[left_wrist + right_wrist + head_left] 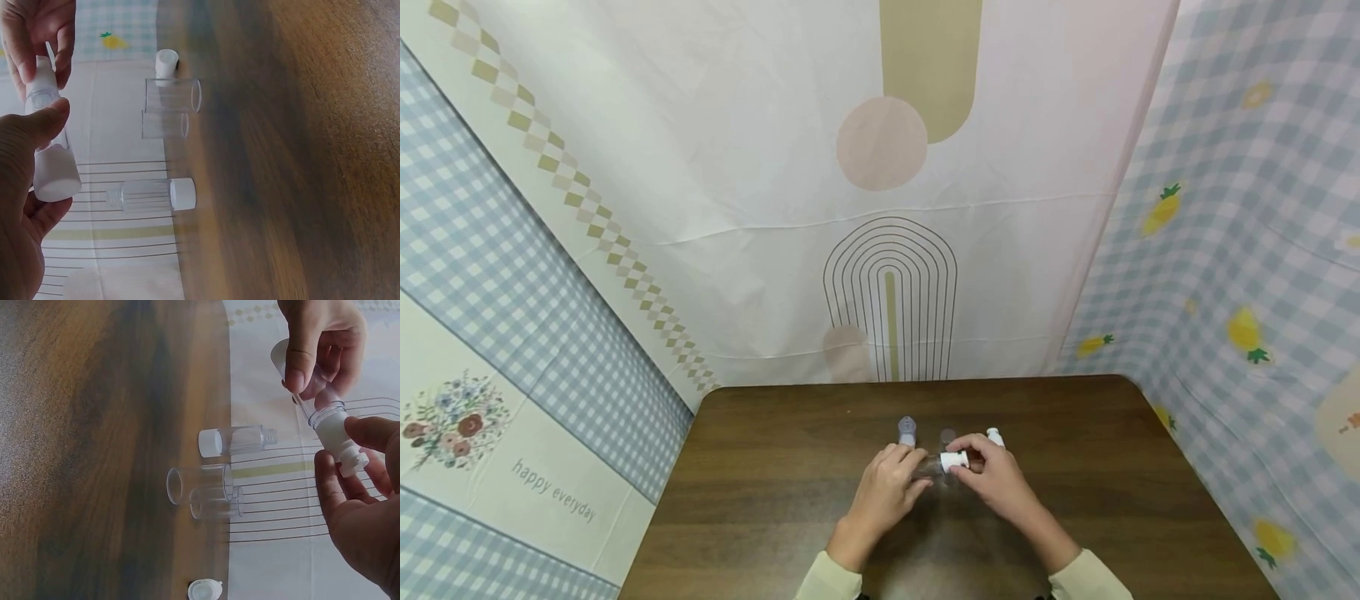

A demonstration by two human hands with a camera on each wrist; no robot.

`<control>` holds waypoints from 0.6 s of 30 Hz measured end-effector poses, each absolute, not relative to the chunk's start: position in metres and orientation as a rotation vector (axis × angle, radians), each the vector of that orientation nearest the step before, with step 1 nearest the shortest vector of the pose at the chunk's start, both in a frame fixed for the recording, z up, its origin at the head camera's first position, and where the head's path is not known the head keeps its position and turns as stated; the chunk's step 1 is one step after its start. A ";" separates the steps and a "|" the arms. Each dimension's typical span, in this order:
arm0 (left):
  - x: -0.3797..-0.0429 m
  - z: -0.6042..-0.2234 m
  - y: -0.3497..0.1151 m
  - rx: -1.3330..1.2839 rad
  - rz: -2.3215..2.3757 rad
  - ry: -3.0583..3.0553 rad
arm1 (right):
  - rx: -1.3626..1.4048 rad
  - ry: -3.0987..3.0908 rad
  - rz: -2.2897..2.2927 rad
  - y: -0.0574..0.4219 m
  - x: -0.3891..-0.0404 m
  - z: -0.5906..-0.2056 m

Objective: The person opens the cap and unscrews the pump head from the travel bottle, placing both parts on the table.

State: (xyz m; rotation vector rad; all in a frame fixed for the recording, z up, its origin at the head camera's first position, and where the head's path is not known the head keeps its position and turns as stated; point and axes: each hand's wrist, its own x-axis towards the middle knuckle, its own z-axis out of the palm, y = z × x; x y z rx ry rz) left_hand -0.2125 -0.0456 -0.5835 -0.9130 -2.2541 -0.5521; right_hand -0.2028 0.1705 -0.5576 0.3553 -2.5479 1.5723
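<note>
A clear bottle with a white base [57,178] lies tilted between both hands, above the table. My left hand [886,492] grips its body, the thumb laid along the side and the fingers behind it. With thumb and fingers, my right hand [996,483] pinches the white pump top [335,432] at the bottle's neck. In the right wrist view the pump top sits right at the neck, in line with the body. Parts of the bottle are hidden behind the left fingers.
A second clear bottle [244,440] with a white base and bare threaded neck stands on the wooden table [760,483]. Beside it are two clear cylinders, a larger one [172,95] and a smaller one [164,126]. Another white pump top [995,436] stands farther right.
</note>
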 end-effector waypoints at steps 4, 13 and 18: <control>-0.212 -0.584 -0.046 -0.909 -0.546 -2.258 | 0.389 -2.511 1.632 0.171 -0.202 -0.558; -0.211 -0.586 -0.046 -0.904 -0.553 -2.251 | 0.372 -2.505 1.693 0.169 -0.201 -0.562; -0.211 -0.586 -0.045 -0.905 -0.544 -2.244 | 0.166 -2.635 1.601 0.165 -0.203 -0.555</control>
